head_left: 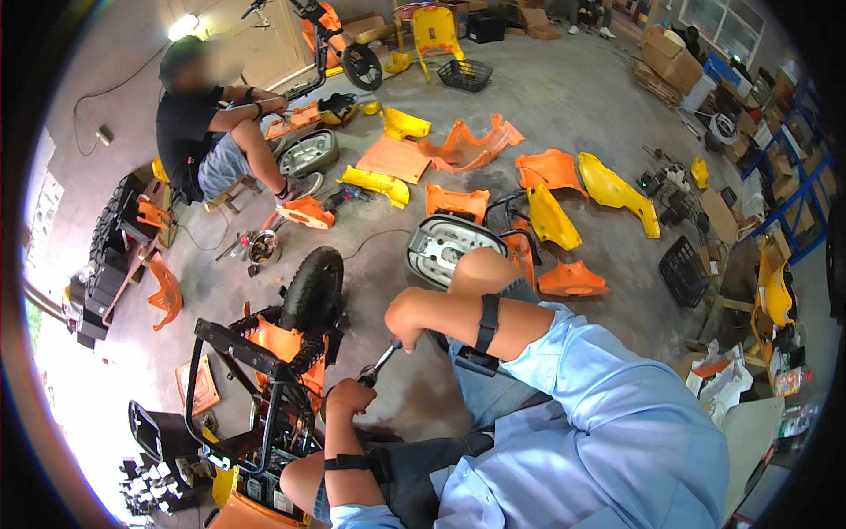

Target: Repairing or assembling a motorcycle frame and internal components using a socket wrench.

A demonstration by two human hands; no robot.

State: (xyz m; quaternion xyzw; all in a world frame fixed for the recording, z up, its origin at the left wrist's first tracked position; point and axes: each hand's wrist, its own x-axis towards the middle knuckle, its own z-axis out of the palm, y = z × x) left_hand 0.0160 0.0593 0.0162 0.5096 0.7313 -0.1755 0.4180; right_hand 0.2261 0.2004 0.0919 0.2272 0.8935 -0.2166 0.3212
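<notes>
Silver-shafted hand tool (pixel 385 358) slants near-left to far-right; left hand (pixel 351 397) and right hand (pixel 404 319) fingers grip opposite ends, right of motorbike frame (pixel 242 350).

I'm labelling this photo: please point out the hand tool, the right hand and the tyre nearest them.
Hand tool (pixel 384 360), head view: silver shaft.
Right hand (pixel 405 320), head view: its back.
Tyre (pixel 314 287), head view: tread.
</notes>
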